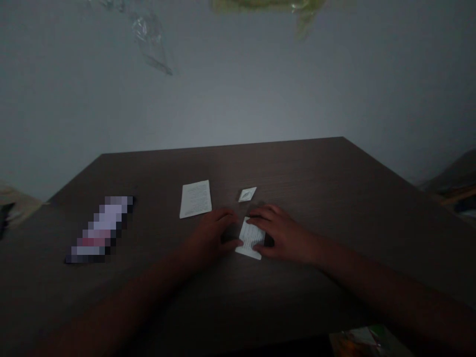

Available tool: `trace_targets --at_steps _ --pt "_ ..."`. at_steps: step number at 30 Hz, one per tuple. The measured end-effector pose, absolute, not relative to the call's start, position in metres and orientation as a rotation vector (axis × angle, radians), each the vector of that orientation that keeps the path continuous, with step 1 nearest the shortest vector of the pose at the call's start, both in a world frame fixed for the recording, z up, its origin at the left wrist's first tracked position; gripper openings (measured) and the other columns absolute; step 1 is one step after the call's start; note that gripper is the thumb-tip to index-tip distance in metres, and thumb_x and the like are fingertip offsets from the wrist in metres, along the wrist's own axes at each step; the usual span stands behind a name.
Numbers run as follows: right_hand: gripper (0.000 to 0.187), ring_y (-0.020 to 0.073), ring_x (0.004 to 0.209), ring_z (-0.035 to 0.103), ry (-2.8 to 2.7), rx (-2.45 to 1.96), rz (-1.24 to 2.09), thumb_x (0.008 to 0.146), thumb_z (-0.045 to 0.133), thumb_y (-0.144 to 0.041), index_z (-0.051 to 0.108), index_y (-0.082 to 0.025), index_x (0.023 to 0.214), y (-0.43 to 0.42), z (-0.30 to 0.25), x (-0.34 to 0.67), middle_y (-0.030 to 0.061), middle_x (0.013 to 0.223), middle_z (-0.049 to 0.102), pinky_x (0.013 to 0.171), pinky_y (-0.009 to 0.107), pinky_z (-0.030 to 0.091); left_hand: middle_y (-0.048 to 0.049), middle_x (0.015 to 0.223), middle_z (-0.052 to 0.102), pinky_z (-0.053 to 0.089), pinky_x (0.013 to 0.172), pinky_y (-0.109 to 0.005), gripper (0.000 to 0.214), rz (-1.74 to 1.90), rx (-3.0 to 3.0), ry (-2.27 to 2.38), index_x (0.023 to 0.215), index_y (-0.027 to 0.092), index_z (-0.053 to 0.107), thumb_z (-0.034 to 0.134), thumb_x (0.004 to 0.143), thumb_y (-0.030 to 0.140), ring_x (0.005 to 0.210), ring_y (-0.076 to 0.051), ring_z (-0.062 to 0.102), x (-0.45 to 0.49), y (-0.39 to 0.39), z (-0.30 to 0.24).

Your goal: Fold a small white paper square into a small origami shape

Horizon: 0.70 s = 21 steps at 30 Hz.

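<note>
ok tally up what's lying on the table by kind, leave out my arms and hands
Printed papers: 2 (one beyond the left hand, one at the fingertips of the right hand)
Small white piece: 1
Likely phone, blurred out: 1
Total: 4

Upper limbs of the person, head view. Left forearm (148,285) and right forearm (357,270): bare along their visible length, smooth in outline, each broadening from a narrower wrist toward the margin. Left hand (208,235) and right hand (288,233): bare, with slender, tapering fingers and distinct thumbs. Fine surface detail is obscured by dim light.
</note>
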State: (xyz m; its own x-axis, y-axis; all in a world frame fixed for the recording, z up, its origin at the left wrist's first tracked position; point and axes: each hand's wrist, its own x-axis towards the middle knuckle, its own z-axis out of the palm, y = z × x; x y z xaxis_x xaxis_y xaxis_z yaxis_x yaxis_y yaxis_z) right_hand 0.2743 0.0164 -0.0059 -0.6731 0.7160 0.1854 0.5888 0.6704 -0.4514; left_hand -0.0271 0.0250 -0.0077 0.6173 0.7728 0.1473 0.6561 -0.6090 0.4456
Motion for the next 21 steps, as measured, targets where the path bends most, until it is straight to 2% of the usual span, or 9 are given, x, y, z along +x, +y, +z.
trace_targets --at_steps 4,8,11,14,17,21 --pt "0.062 0.0414 0.146 0.068 -2.523 -1.046 0.517 0.101 0.096 -0.037 0.077 -0.03 0.159 0.015 -0.007 0.275 0.0156 0.155 0.078 0.132 0.067 0.051 -0.0148 0.155 0.076 0.065 0.125 -0.057 0.038 0.484 2.473 1.189 0.138 0.022 0.079 0.094 0.103 0.025 0.143 -0.036 0.076 -0.027 0.024 -0.008" --pt "0.064 0.0431 0.145 0.067 -2.507 -1.095 0.519 0.101 0.096 -0.039 0.076 -0.025 0.16 0.015 -0.008 0.273 0.0189 0.153 0.078 0.127 0.065 0.055 -0.0129 0.149 0.078 0.065 0.123 -0.055 0.019 0.462 2.5 1.151 0.125 0.023 0.085 0.089 0.106 0.022 0.14 -0.034 0.076 -0.025 0.026 -0.008" --pt "0.051 0.0401 0.137 0.072 -2.439 -1.157 0.54 0.107 0.088 -0.032 0.076 -0.024 0.156 0.019 -0.009 0.272 0.0169 0.141 0.082 0.123 0.063 0.057 -0.0138 0.147 0.079 0.064 0.124 -0.055 0.009 0.441 2.531 1.105 0.119 0.022 0.087 0.085 0.11 0.022 0.14 -0.034 0.076 -0.023 0.027 -0.007" --pt "0.034 0.0338 0.119 0.077 -2.36 -1.197 0.57 0.111 0.077 -0.021 0.081 -0.027 0.143 0.026 -0.012 0.271 0.011 0.121 0.085 0.113 0.056 0.061 -0.0144 0.146 0.08 0.062 0.125 -0.057 0.01 0.437 2.561 1.099 0.121 0.022 0.088 0.082 0.112 0.023 0.14 -0.035 0.075 -0.021 0.027 -0.006" --pt "0.018 0.0283 0.104 0.077 -2.311 -1.199 0.61 0.109 0.075 -0.017 0.085 -0.026 0.122 0.031 -0.011 0.27 0.0066 0.107 0.084 0.103 0.047 0.061 -0.0128 0.144 0.082 0.062 0.124 -0.055 0.013 0.452 2.579 1.11 0.124 0.024 0.087 0.082 0.112 0.023 0.138 -0.034 0.076 -0.017 0.026 -0.005" --pt "0.012 0.0259 0.099 0.075 -2.229 -1.181 0.664 0.108 0.075 -0.015 0.082 -0.026 0.105 0.031 -0.008 0.269 0.005 0.1 0.082 0.095 0.042 0.059 -0.0121 0.142 0.083 0.061 0.123 -0.054 0.015 0.458 2.587 1.132 0.125 0.024 0.086 0.081 0.112 0.024 0.135 -0.034 0.077 -0.013 0.025 -0.005"
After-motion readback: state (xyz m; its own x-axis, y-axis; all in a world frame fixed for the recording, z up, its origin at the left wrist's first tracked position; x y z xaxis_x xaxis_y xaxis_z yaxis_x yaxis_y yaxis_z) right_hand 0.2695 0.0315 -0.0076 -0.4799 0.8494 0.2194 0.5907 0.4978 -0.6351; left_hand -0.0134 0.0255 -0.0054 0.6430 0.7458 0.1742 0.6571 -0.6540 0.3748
